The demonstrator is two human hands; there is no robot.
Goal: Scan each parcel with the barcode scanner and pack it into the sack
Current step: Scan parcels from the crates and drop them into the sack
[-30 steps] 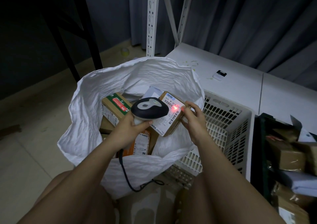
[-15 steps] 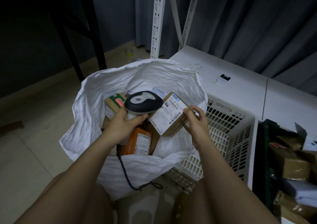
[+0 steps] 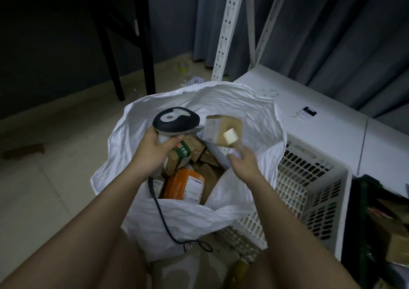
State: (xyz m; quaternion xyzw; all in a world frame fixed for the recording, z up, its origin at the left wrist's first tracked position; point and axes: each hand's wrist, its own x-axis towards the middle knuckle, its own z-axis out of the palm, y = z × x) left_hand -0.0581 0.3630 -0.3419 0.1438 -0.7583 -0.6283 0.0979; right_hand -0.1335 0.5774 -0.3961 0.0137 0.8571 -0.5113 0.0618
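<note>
Gripping the barcode scanner (image 3: pixel 176 123), the left hand (image 3: pixel 155 150) is waiting above the sack (image 3: pixel 254 116). Fingers of the right hand (image 3: pixel 242 160) are spreading loosely; the parcel (image 3: pixel 222 130) is hanging free over the opening, blurred. I judge it should be falling toward the middle, away from the rim.

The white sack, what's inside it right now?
The white sack holds several brown cardboard parcels, a green-labelled box and an orange packet. Anything beneath these is covered.
</note>
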